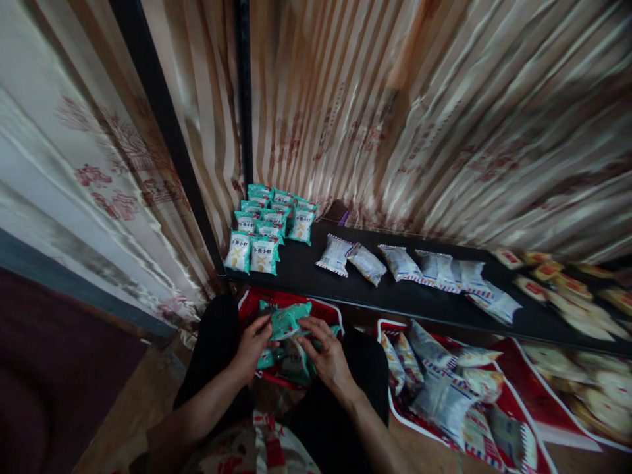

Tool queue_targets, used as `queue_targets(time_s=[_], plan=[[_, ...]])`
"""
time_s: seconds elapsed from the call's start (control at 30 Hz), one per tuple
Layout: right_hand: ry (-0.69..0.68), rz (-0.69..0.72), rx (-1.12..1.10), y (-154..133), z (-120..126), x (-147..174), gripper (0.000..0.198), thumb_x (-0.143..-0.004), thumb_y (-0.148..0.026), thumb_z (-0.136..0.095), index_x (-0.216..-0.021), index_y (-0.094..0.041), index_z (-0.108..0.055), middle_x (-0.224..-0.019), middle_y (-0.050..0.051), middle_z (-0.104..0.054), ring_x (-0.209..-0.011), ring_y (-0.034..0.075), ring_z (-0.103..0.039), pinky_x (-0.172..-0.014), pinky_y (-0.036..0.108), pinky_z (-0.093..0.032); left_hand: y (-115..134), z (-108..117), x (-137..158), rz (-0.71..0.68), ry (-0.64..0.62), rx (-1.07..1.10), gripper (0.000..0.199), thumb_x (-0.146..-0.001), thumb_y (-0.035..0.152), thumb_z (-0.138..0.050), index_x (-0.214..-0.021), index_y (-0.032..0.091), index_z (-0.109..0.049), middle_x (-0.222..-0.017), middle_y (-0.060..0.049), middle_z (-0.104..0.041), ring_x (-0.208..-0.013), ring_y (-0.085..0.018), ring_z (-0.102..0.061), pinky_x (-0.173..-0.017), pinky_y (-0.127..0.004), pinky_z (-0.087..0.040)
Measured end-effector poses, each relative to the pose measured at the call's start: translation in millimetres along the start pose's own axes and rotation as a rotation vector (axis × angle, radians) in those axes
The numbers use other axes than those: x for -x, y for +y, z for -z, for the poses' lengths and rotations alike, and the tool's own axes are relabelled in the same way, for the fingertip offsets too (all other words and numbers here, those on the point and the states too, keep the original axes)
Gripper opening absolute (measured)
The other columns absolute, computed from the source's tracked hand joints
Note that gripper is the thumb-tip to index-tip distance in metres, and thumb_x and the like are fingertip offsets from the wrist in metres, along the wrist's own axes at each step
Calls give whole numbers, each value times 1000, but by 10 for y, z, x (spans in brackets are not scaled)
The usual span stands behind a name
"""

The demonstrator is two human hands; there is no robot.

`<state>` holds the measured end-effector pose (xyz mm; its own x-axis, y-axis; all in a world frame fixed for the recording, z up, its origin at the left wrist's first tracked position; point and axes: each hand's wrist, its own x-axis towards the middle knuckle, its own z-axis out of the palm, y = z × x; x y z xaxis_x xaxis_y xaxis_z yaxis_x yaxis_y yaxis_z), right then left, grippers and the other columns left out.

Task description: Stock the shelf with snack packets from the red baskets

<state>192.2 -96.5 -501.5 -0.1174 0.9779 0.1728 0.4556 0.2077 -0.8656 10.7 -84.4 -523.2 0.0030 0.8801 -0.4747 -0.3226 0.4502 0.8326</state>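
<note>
A teal snack bag (290, 320) is held between my two hands, above a red basket (326, 307) that stands between my knees. My left hand (254, 343) grips the bag's left end, fingers closed on it. At the bag's right end, my right hand (326, 352) pinches it with thumb and fingers. More teal bags (296, 365) lie in the basket below, partly covered by my hands. Beyond the basket, teal and white snack bags (264, 255) stand in rows on the left end of a black shelf (301, 271).
Several white bags with striped edges (336, 255) lie along the shelf, and yellow-red packets (548, 270) lie at its right. A red basket with white rim (419, 424) holds striped bags; another red container (528, 388) is beside it. Curtains (385, 131) and a dark post (172, 145) surround the shelf.
</note>
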Motion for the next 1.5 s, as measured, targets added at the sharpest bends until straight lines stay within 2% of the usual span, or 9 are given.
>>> queue_targets(time_s=[0.2,0.4,0.63,0.87,1.0,1.1,1.2,1.37,1.5], plan=[[72,59,164,86,85,-92,31,-82,-35,-58,-110,-25,-64,-113,9,-61,-107,23,-55,-94,41,-45,206,-35,12,29,-64,102,39,-64,41,-72,-88,11,-63,-77,-6,-67,-58,-13,-61,-52,-22,-47],[64,40,210,67,179,-130,38,-81,-40,-59,-114,-22,-62,-114,10,-63,-108,24,-55,-95,41,-44,392,-76,-48,46,-76,-15,40,-67,51,-64,-72,12,-59,-55,-1,-59,-41,-9,-52,-36,-18,-31],[-181,-123,164,-16,257,-147,50,-76,-41,-63,-122,-22,-58,-109,9,-66,-101,25,-60,-89,42,-47,652,-204,-148,101,-143,-270,42,-69,55,-58,-70,13,-58,-53,0,-59,-36,-9,-52,-31,-17,-26],[-244,-192,-105,-40,266,-250,49,-78,-41,-59,-124,-23,-55,-117,7,-64,-103,25,-61,-90,42,-48,806,-402,-336,83,-181,-417,50,-69,64,-56,-73,14,-59,-51,-2,-60,-34,-11,-52,-32,-18,-27],[-144,-217,-167,55,263,-380,44,-79,-44,-57,-116,-20,-59,-111,7,-67,-97,25,-63,-84,37,-51,821,-519,-474,47,-122,-340,56,-70,71,-48,-71,15,-55,-43,0,-54,-37,-13,-53,-37,-20,-37],[-50,-246,-146,156,267,-534,42,-79,-44,-55,-112,-18,-60,-103,8,-69,-93,25,-64,-81,35,-51,825,-615,-553,-65,-105,-223,54,-74,66,-49,-76,13,-57,-57,-3,-61,-47,-13,-58,-47,-22,-45],[50,-263,-51,248,277,-757,42,-81,-43,-52,-113,-18,-58,-99,8,-70,-91,25,-65,-80,35,-50,821,-720,-633,-183,-111,-136,48,-78,56,-53,-98,12,-61,-92,-9,-66,-64,-13,-63,-61,-24,-51],[200,-222,100,366,264,-1266,44,-81,-41,-49,-118,-18,-54,-102,9,-68,-91,24,-63,-81,35,-48,811,-915,-831,-295,-143,-133,44,-82,44,-55,-115,15,-58,-126,-12,-55,-96,-20,-61,-72,-27,-55],[220,-185,145,430,245,-1692,46,-83,-41,-46,-121,-17,-51,-104,10,-68,-92,24,-63,-81,35,-48,819,-1072,-1064,-357,-163,-170,41,-82,39,-55,-117,19,-58,-147,-8,-31,-109,-24,-56,-71,-26,-57]])
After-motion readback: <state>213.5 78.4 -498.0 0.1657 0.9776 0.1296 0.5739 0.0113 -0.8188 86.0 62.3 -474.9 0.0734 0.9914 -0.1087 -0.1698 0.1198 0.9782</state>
